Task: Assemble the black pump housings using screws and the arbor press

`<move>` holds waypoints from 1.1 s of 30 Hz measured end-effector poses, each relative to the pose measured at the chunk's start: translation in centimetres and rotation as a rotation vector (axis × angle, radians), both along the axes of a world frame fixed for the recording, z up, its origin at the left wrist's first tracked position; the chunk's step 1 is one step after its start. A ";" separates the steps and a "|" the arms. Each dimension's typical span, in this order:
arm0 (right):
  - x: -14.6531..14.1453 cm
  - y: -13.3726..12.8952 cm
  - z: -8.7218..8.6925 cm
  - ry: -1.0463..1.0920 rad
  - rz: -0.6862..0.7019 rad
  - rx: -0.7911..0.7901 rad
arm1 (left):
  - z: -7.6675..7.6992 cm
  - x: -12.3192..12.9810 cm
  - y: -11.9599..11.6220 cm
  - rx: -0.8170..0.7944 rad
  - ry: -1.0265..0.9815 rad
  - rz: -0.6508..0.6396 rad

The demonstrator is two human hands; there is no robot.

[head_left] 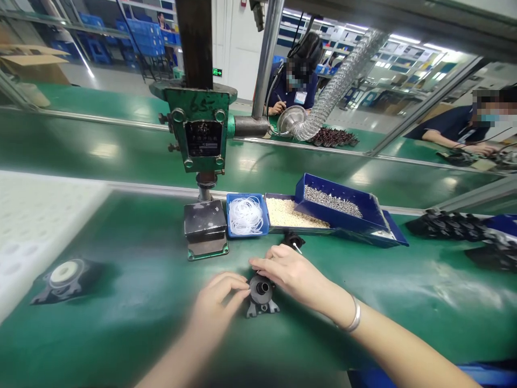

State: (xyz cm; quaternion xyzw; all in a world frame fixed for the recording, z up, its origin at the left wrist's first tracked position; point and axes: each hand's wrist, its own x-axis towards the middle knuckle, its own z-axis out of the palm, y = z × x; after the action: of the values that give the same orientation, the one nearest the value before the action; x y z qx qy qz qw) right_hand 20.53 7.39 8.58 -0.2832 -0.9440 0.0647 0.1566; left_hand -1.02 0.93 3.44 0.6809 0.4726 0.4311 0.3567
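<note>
A dark round part [255, 295] with a raised hollow centre and forked feet sits on the green bench, between my two hands. My left hand [216, 302] pinches its left rim with thumb and forefinger, slightly blurred. My right hand [293, 272], with a silver bangle at the wrist, is closed at the part's upper right edge, its forefinger reaching over the top; the fingertips are partly hidden. Just beyond it lies another dark part [294, 238] with a thin white piece at it. A similar part with a white ring [64, 272] lies at far left.
Ahead stand a green press [202, 126] over a metal block [205, 221], a blue tray of clear rings [246, 215], a bin of cream-coloured pieces [288, 213] and a blue bin of metal pins [337, 202]. Dark parts [448, 225] are stacked right. Two people work opposite.
</note>
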 end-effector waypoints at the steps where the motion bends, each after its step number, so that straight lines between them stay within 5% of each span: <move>1: 0.1 0.0 0.0 -0.015 0.006 0.003 | -0.1 0.0 0.0 0.073 0.034 -0.019; 10: 1.1 0.3 2.1 0.145 -0.021 -0.060 | 0.4 -0.9 0.4 0.498 0.419 -0.119; 12: 2.8 2.0 3.6 0.238 -0.148 0.063 | 0.7 -1.1 0.4 0.581 0.492 -0.150; 15: 7.1 6.7 5.7 0.288 -0.537 0.239 | 1.2 -1.2 0.3 0.631 0.551 -0.154; 17: 10.4 10.5 6.3 0.135 -0.823 0.185 | 1.4 -1.2 0.2 0.621 0.570 -0.179; 19: 13.0 13.8 6.1 -0.106 -0.984 -0.047 | 1.3 -1.2 0.1 0.625 0.578 -0.217; 22: 14.8 16.6 4.7 -0.225 -0.980 -0.243 | 0.6 -1.4 -0.1 0.582 0.534 -0.192; 28: 14.9 16.9 2.7 -0.129 -0.980 -0.231 | -1.2 -0.5 0.3 0.156 0.405 -0.278; 33: 15.5 16.5 2.7 -0.018 -1.016 -0.201 | -2.7 0.7 0.4 0.054 0.197 -0.325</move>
State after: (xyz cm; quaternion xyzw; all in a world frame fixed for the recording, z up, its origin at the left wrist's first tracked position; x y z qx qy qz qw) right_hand 36.04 23.93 11.26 -0.7200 -0.6778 0.0686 0.1323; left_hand -0.35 1.34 0.74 0.7965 0.3774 0.3114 0.3551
